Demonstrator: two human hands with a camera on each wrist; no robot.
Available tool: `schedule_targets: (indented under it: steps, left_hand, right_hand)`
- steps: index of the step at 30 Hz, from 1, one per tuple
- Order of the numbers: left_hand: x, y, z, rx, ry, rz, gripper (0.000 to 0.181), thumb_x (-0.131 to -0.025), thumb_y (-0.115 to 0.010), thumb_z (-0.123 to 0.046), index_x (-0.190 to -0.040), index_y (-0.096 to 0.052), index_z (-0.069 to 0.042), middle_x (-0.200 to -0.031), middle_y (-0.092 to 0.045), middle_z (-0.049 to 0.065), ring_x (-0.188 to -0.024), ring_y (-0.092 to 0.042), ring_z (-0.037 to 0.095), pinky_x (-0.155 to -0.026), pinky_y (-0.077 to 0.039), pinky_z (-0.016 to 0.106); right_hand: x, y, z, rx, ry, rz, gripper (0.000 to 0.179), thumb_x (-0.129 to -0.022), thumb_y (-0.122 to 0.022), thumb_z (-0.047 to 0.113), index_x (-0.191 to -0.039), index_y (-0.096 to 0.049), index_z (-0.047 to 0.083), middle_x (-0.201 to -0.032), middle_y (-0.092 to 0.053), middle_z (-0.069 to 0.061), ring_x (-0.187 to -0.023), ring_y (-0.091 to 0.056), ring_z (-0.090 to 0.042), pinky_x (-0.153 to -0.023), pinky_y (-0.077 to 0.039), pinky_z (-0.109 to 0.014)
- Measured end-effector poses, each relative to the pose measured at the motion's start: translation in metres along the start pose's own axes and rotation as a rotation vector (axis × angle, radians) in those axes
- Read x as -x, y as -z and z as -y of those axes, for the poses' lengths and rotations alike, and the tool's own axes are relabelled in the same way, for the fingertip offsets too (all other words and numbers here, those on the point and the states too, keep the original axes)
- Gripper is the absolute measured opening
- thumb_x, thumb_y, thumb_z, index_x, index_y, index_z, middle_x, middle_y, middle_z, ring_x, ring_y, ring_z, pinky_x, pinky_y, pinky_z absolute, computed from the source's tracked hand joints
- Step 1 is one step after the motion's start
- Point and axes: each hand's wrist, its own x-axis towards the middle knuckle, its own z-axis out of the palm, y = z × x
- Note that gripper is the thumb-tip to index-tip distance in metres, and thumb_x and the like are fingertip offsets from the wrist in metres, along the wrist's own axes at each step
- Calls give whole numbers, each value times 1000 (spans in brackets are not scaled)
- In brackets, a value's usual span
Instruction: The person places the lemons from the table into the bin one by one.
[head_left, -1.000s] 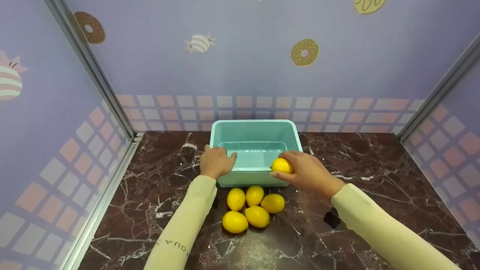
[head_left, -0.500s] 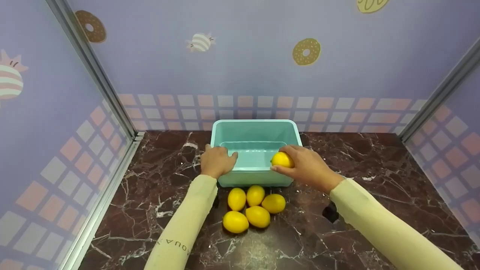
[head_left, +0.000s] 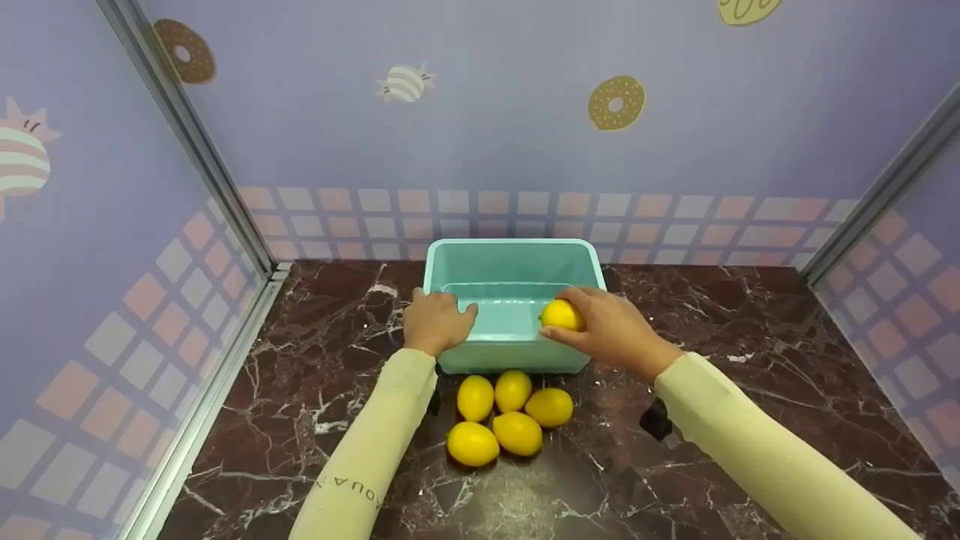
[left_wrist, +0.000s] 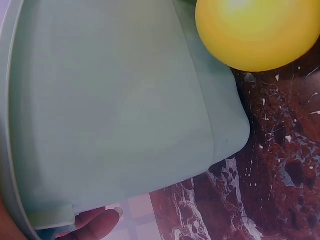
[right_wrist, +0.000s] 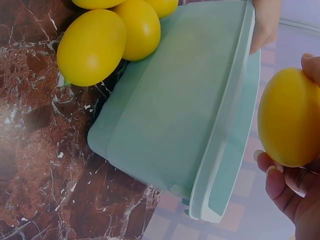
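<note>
A pale green plastic bin [head_left: 514, 356] stands against the back wall, its inside floor bare. My left hand [head_left: 437, 321] grips its front-left corner; in the left wrist view, curled fingers [left_wrist: 100, 225] show beyond the rim at the bin's side. Above the front-right part of the bin, my right hand [head_left: 611, 330] holds a lemon [head_left: 562, 316] between thumb and fingers. The right wrist view shows this lemon [right_wrist: 290, 117] apart from the rim. Several more lemons [head_left: 517, 433] lie grouped on the table just in front of the bin.
The tabletop [head_left: 300, 465] is dark red-brown marble with white veins. Patterned purple panels rise at the back [head_left: 495, 135] and both sides, with metal strips [head_left: 180, 127] at the corners.
My right hand has moved slightly up and away from me, carrying the lemon farther over the bin. The left hand, the bin and the lemons on the table stay put.
</note>
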Motion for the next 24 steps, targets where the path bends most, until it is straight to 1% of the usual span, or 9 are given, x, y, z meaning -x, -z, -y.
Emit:
schedule_targets:
  steps: [6, 14, 20, 24]
  left_hand:
    - [0, 1, 0, -18, 1, 2, 57, -94, -42, -56, -103, -72, -9, -109, -70, 11, -112, -52, 38, -81, -50, 54]
    - [0, 2, 0, -25, 2, 2, 58, -94, -42, -57, -105, -71, -9, -111, -69, 12, -112, -52, 38, -81, -50, 53]
    - [0, 0, -1, -20, 1, -1, 58, -93, -42, -57, -104, -72, -9, -110, -69, 12, -112, -52, 38, -82, -50, 54]
    - [0, 0, 0, -18, 1, -3, 57, -94, -42, -57, -104, -72, -9, -109, -69, 12, -112, -52, 38, -81, -51, 54]
  right_hand:
    - [-3, 0, 0, 2, -3, -9, 58, -86, -58, 64, -121, -59, 18, -106, -66, -2, -74, -55, -16, -64, -43, -32]
    - [-8, -2, -1, 4, -2, -15, 59, -86, -58, 62, -123, -59, 16, -115, -65, -5, -76, -57, -17, -65, -46, -33]
    - [-10, -2, -1, 2, -19, 2, 61, -87, -58, 62, -127, -57, 16, -123, -63, -6, -82, -59, -19, -70, -48, -35]
    - [-12, -2, -1, 2, -25, 12, 61, -87, -58, 62, -127, -57, 16, -122, -63, -6, -83, -59, -19, -71, -48, -35]
